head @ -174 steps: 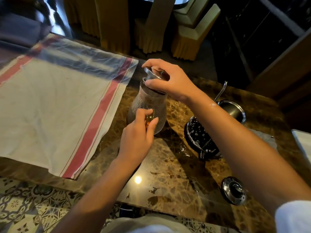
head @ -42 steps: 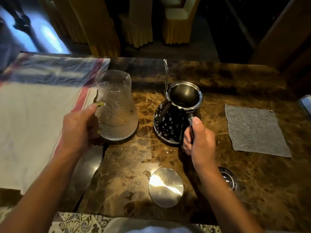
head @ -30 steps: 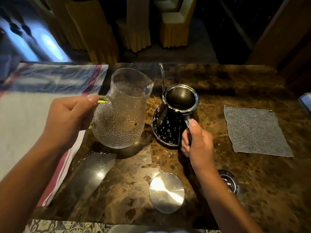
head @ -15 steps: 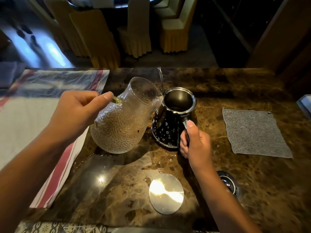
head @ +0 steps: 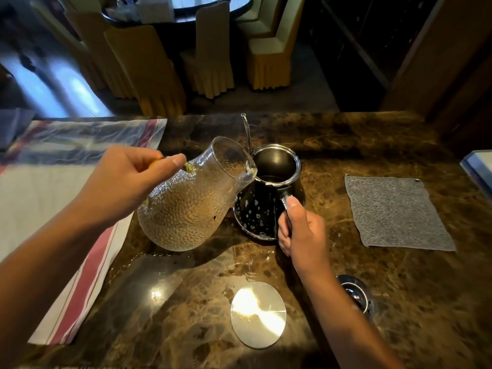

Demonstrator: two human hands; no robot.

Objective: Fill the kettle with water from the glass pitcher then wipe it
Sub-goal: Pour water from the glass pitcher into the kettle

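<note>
Left hand [head: 119, 182] tips pitcher [head: 191, 203] over kettle [head: 269, 198]; no writing legible.

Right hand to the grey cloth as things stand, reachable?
Probably yes: the grey cloth lies flat, nothing on it, bare counter between. But the right hand grips the kettle handle, so it must let go first.

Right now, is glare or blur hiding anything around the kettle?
Head view: strong glare whites out the round lid; a smaller hotspot on the marble counter; kettle and glass pitcher sharp; wide-angle lens bends the counter edges; background chairs dim.
</note>
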